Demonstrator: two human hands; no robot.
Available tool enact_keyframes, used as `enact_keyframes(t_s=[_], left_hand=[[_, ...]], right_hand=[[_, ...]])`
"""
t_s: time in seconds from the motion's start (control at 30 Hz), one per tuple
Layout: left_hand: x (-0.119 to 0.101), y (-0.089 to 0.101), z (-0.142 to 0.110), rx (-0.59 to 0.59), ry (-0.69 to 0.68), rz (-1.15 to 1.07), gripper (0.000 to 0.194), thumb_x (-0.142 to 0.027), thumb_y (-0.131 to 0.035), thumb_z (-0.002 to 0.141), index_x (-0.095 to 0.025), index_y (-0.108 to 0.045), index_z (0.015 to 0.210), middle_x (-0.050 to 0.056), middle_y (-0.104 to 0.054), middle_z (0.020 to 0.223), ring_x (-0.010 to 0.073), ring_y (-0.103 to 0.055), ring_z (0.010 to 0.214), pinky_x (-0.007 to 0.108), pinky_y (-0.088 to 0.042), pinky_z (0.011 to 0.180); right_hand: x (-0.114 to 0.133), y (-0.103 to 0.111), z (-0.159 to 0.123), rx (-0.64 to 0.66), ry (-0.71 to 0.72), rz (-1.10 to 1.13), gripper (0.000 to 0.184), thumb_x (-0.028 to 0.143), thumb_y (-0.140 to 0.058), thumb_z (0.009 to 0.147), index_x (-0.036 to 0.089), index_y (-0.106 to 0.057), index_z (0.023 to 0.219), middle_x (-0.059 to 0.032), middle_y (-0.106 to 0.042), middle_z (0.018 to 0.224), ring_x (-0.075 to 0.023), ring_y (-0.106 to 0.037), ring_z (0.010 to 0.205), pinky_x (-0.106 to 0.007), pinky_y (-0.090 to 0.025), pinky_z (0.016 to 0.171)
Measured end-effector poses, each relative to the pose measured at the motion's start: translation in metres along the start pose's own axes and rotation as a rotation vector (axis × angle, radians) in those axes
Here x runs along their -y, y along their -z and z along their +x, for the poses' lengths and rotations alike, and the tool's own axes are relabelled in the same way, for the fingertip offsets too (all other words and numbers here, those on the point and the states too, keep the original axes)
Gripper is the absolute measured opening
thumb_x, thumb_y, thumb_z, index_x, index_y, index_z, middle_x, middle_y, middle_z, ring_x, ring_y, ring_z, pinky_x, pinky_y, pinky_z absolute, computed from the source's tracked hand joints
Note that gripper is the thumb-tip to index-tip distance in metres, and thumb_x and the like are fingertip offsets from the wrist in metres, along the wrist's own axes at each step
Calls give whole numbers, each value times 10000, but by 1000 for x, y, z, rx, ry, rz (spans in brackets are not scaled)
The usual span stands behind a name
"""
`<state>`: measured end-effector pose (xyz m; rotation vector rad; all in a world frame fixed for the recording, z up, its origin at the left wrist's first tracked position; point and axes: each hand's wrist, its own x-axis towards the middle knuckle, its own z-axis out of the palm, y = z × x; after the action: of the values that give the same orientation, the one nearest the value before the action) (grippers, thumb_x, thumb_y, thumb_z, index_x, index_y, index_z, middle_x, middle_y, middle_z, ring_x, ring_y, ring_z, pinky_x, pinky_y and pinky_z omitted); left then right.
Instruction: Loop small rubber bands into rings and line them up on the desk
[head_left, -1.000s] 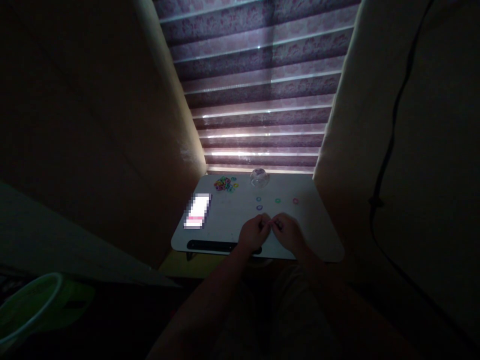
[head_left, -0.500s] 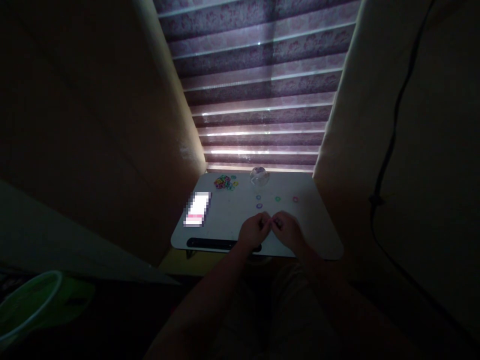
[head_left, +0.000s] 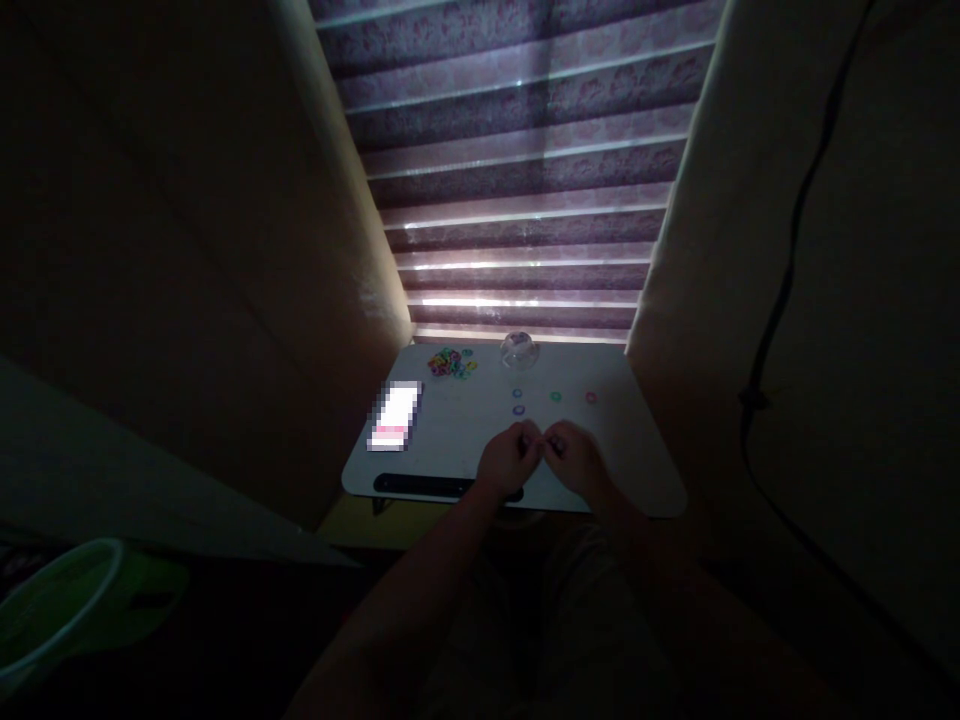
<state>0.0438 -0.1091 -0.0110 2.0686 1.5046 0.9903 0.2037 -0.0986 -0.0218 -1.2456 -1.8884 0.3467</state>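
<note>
Over the front half of a small white table (head_left: 442,430), my left hand (head_left: 511,457) and my right hand (head_left: 574,458) meet at the fingertips. Both are closed in a pinch; whatever lies between the fingers is too small and dark to make out. Just beyond them lie small rings that look like elastic bands: a purple one (head_left: 519,410), a blue one (head_left: 517,393), a green one (head_left: 556,397) and a pink one (head_left: 591,398). A pile of many-coloured bands (head_left: 448,363) sits at the back left. A clear rounded container (head_left: 519,351) stands at the back middle.
A phone with a bright, blurred screen (head_left: 395,415) lies at the table's left. A dark slot (head_left: 424,487) runs along the front edge. Walls close in on both sides, and a pleated blind (head_left: 525,200) hangs behind. A green basket (head_left: 97,600) is low at the left.
Both hands stay pinched together in nearly the same spot, with only slight finger movement. The rings, pile and container have not moved on the table.
</note>
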Motion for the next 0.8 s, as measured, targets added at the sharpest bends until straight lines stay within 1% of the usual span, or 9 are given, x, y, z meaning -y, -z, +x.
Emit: enact_keyframes(t_s=[0.1, 0.23, 0.4, 0.53, 0.67, 0.8], left_hand=[[0, 0, 0, -2, 3, 4, 246, -428, -522, 880, -190, -576, 852, -5, -626, 730, 121, -538, 631, 233, -346, 578], [1, -1, 0, -6, -10, -6, 244, -427, -512, 885, -193, -571, 850, -7, -627, 730, 119, -534, 625, 234, -339, 576], [2, -2, 1, 1, 21, 13, 256, -443, -522, 877, -193, -559, 839, -1, -624, 723, 125, -530, 616, 238, -336, 568], [1, -2, 1, -2, 38, 34, 277, -460, -487, 895, -194, -547, 851, 6, -620, 732, 132, -533, 624, 243, -335, 569], [1, -1, 0, 1, 36, 31, 299, -476, -450, 912, -197, -551, 874, 7, -618, 735, 136, -538, 637, 246, -338, 578], [1, -1, 0, 19, 18, 9, 274, -455, -469, 905, -200, -565, 876, 6, -632, 753, 135, -556, 657, 241, -354, 591]], right_hand=[[0, 0, 0, 5, -9, 0, 99, 247, -558, 814, 195, -570, 731, -6, -553, 668, -129, -492, 598, -248, -356, 571], [1, 1, 0, 2, 17, -5, 99, 243, -560, 811, 196, -566, 725, -14, -563, 685, -134, -495, 614, -252, -361, 585], [1, 1, 0, -3, 14, -3, 100, 254, -567, 820, 200, -565, 737, -6, -558, 678, -134, -494, 613, -251, -354, 577], [0, 1, 0, -22, 36, -26, 136, 280, -556, 843, 201, -567, 732, -9, -556, 681, -140, -496, 628, -258, -360, 596], [-2, -1, 0, -20, 39, 0, 160, 274, -529, 861, 198, -580, 731, -19, -571, 683, -140, -500, 624, -261, -370, 600], [-1, 0, -1, -14, 14, 30, 111, 271, -553, 840, 200, -612, 780, -32, -606, 714, -146, -527, 641, -261, -393, 604]])
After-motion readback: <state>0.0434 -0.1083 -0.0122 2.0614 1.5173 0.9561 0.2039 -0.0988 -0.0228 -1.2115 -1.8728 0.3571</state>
